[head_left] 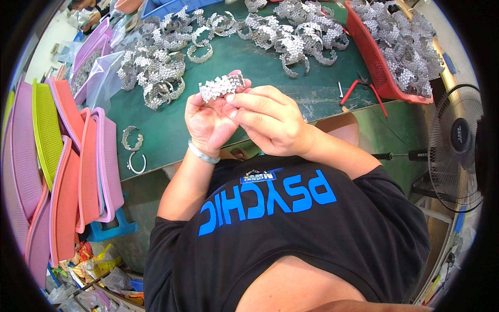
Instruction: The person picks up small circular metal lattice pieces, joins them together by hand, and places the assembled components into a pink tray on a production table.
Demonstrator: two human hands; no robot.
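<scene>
I hold a silver-grey openwork metal cuff (221, 87) over the near part of a long green-topped table (319, 86). My left hand (210, 122), with a pale bangle (202, 152) on its wrist, grips the cuff between thumb and fingers. My right hand (278, 119) has its thumb and fingertips gathered by the lower edge; I cannot tell whether they pinch the metal itself.

The tabletop is scuffed to the right of my hands. Beyond them, similar cuffs lie in a tangled left heap (150, 73) and a tangled right heap (293, 44). A long red plastic basket (365, 60) stands at the right, piled high with more. Near it lie red-handled pliers (349, 92). Toward the table's left end, a single curved grey cuff (125, 138) lies near a thin pale open ring (144, 166).

To my right stands a round black wire-caged fan (457, 151). On my left, lilac, coral and lime perforated plastic baskets (47, 130) lean nested together by a blue plastic stool (114, 226). Another person (93, 15) shows at the far upper left.
</scene>
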